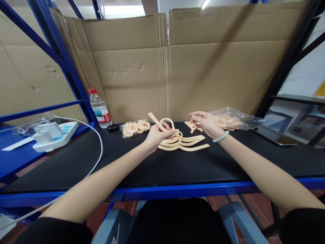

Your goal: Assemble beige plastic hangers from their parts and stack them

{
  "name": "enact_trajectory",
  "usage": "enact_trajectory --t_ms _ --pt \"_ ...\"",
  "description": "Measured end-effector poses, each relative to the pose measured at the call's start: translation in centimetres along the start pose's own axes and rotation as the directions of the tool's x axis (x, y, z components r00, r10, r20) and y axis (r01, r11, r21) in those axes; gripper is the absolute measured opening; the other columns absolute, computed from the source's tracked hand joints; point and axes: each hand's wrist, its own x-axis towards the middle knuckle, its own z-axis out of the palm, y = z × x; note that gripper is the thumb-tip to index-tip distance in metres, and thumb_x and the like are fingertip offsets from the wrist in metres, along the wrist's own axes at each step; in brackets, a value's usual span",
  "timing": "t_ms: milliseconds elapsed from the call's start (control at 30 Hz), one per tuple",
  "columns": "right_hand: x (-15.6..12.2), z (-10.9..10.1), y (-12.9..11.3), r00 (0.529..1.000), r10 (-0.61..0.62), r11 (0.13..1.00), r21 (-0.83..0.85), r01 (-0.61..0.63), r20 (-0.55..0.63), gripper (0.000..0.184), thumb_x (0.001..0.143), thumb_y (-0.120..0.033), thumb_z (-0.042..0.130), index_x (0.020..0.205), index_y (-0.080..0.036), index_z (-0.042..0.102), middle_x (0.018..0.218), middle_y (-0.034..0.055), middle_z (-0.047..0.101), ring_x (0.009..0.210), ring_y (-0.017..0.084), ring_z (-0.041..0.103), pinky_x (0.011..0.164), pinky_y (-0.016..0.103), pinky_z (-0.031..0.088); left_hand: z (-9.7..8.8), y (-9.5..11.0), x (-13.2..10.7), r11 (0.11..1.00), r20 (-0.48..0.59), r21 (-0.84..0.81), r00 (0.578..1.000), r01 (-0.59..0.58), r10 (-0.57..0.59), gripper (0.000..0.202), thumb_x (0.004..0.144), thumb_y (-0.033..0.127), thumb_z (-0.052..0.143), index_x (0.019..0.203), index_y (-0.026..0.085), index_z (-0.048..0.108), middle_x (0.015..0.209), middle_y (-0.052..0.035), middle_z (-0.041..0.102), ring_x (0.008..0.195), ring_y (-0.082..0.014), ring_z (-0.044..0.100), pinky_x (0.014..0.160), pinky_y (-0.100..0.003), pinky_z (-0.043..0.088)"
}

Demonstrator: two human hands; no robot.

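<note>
My left hand is closed on a linked assembly of cream-coloured curved strips, gripping it on its left side. One flat strip with a hole near its end sticks up past my fingers, and a loop curves behind them. Several long strips of the assembly stretch right, low over the black tabletop. My right hand, with a beaded bracelet at the wrist, hovers apart from the assembly with its fingers bent together. Anything small between those fingers cannot be made out. Small cream pieces lie beneath and left of it.
A clear bag of cream parts lies at the back right, beside a dark tablet-like slab. Another packet of cream parts is left of centre. A water bottle, power strip and white cable occupy the left. Cardboard walls the back.
</note>
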Motion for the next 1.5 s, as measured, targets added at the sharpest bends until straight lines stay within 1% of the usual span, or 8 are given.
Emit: enact_trajectory --t_ms 67,133,233,433,867,1100,1367,1500 --pt "1.1 -1.5 1.3 0.999 -0.039 0.908 -0.418 0.032 -0.007 0.018 0.080 -0.025 0.058 0.087 -0.011 0.067 0.070 0.0052 0.065 0.058 0.012 0.054 0.055 0.024 0.042 -0.2 -0.1 0.2 1.000 -0.002 -0.012 1.000 0.004 -0.004 0.026 0.059 0.019 0.079 0.069 0.013 0.055 0.055 0.0026 0.058 0.049 -0.0058 0.054 0.051 -0.018 0.046" --pt "1.9 -2.3 2.5 0.992 -0.070 0.633 -0.764 0.125 0.104 0.019 0.082 -0.024 0.055 0.079 -0.012 0.069 0.072 0.0075 0.067 0.064 0.016 0.057 0.060 0.026 0.042 -0.4 -0.1 0.3 1.000 0.004 -0.010 1.000 0.008 -0.008 0.022 0.059 0.019 0.079 0.069 0.012 0.060 0.055 0.0016 0.057 0.049 -0.0053 0.052 0.049 -0.017 0.044" --pt "2.4 -2.3 3.7 0.965 -0.009 0.406 -0.881 0.243 0.262 0.018 0.081 -0.020 0.055 0.077 -0.015 0.072 0.077 0.0076 0.070 0.069 0.018 0.060 0.066 0.027 0.041 -0.4 -0.2 0.3 1.000 0.007 -0.002 1.000 0.016 -0.016 0.019 0.059 0.019 0.078 0.071 0.011 0.065 0.056 0.0003 0.058 0.048 -0.0058 0.052 0.047 -0.018 0.043" --pt "2.4 -1.4 4.0 0.940 0.058 0.409 -0.867 0.285 0.337 0.020 0.083 -0.015 0.053 0.076 -0.016 0.071 0.076 0.0061 0.069 0.070 0.016 0.060 0.066 0.024 0.040 -0.4 -0.3 0.3 0.994 -0.006 -0.101 0.999 0.046 -0.047 0.021 0.059 0.018 0.078 0.074 0.011 0.065 0.065 -0.0025 0.065 0.058 -0.0090 0.061 0.060 -0.021 0.052" --pt "2.5 -0.6 4.4 0.971 0.117 0.461 -0.877 0.134 0.210 0.010 0.083 -0.018 0.057 0.081 -0.014 0.065 0.085 0.0062 0.069 0.076 0.015 0.061 0.069 0.022 0.042 0.0 -0.2 0.2 0.986 0.033 -0.158 0.998 0.055 -0.051 0.037 0.054 0.017 0.082 0.057 0.013 0.045 0.071 -0.0062 0.070 0.057 -0.0115 0.065 0.060 -0.025 0.054" --pt "2.5 -0.6 4.6 0.982 0.125 0.471 -0.880 0.064 0.138 0.010 0.073 -0.006 0.061 0.077 -0.015 0.064 0.084 0.0053 0.068 0.077 0.015 0.061 0.069 0.022 0.042 -0.1 -0.1 0.3 0.985 0.037 -0.172 0.999 0.027 -0.021 0.042 0.054 0.016 0.080 0.056 0.015 0.038 0.070 -0.0061 0.070 0.060 -0.0127 0.066 0.060 -0.024 0.052" --pt "3.1 -0.8 4.8 0.982 0.185 0.522 -0.851 -0.058 0.047 0.010 0.065 -0.005 0.065 0.068 -0.015 0.067 0.072 0.0059 0.068 0.071 0.018 0.063 0.065 0.024 0.044 -0.3 0.3 0.3 0.979 -0.003 -0.200 0.999 0.039 -0.041 0.044 0.056 0.015 0.079 0.053 0.016 0.035 0.068 -0.0025 0.068 0.062 -0.0084 0.064 0.054 -0.017 0.045" --pt "3.1 -1.5 3.5 0.989 0.144 0.584 -0.809 -0.070 0.018 0.017 0.068 -0.004 0.061 0.055 -0.015 0.063 0.053 0.0042 0.060 0.063 0.019 0.060 0.063 0.027 0.043 -0.4 0.2 0.5 0.968 -0.006 -0.247 0.999 0.040 -0.043 0.044 0.055 0.014 0.080 0.053 0.016 0.036 0.072 -0.0029 0.069 0.066 -0.0093 0.065 0.063 -0.020 0.050"
